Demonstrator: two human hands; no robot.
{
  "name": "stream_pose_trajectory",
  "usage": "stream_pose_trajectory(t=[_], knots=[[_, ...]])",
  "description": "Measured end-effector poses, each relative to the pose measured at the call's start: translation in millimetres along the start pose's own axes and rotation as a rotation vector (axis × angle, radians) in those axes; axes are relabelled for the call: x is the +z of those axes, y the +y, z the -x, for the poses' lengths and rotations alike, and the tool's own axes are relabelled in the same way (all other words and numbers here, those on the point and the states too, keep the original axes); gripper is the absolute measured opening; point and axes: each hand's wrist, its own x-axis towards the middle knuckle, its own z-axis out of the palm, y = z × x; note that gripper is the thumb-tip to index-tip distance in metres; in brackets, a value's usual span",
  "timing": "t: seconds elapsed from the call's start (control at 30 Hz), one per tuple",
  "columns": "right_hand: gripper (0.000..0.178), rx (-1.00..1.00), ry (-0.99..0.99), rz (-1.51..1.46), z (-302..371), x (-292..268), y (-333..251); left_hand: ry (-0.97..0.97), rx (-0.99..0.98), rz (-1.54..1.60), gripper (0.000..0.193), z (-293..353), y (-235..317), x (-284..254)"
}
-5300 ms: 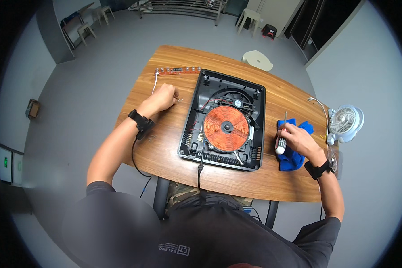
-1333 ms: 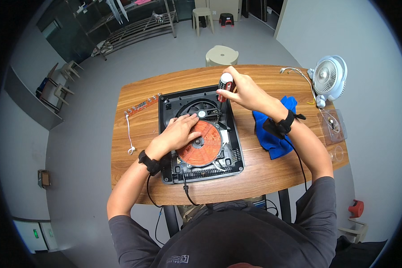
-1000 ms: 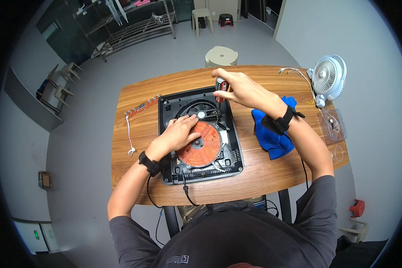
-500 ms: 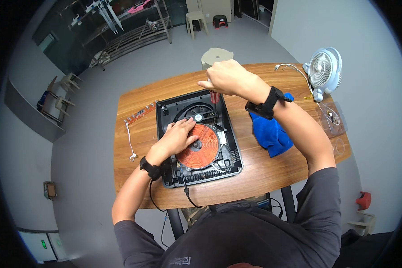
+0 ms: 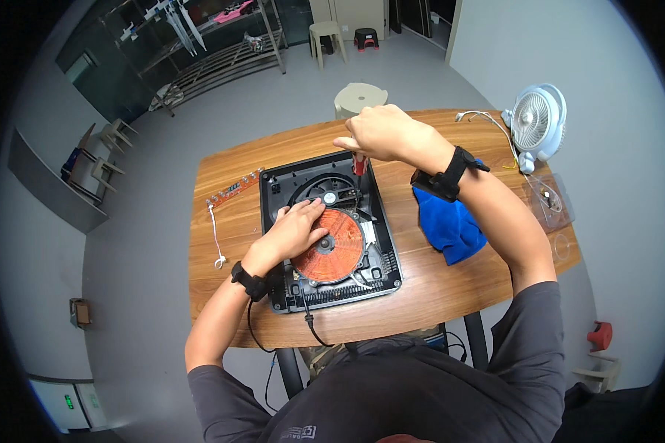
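Note:
On the table lies the open black housing of an induction cooker (image 5: pixel 389 255). Its round copper-orange coil (image 5: pixel 338 255) sits in the near half, with a black cooling fan (image 5: pixel 301 194) beyond it. My left hand (image 5: pixel 294 233) rests flat on the coil's upper left, fingers stretched out toward the fan. Over the far right corner of the housing, my right hand (image 5: pixel 384 133) is closed round the top of a screwdriver (image 5: pixel 359 165) with a red handle. The screwdriver points down into the housing beside the fan; its tip is too small to make out.
A blue cloth (image 5: pixel 451 229) lies right of the housing. Left of it is an orange circuit board strip (image 5: pixel 233 190) with a white lead. A light blue desk fan (image 5: pixel 537 122) and a clear tray (image 5: pixel 550 204) sit at the right edge. A stool (image 5: pixel 360 98) stands behind the table.
My right hand and the screwdriver have shifted very slightly, while the whole view has moved a little. The left hand stays on the coil.

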Motion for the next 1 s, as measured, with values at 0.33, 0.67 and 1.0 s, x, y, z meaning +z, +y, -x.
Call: stream_pose_trajectory(t=[0.33, 0.67, 1.0], knots=[[0.050, 0.040, 0.075, -0.081, -2.5, 4.8, -2.1, -0.012, -0.009, -0.011, 0.060, -1.3, 2.1, -0.7], [0.056, 0.000, 0.184, -0.028, 9.4, 7.0, 4.5, -0.051, -0.031, -0.012, 0.061, -1.2, 6.9, -7.1], [0.046, 0.098, 0.057, 0.096, 1.3, 9.5, 5.8, -0.077, -0.052, -0.020, 0.061, -1.1, 6.8, -6.1]])
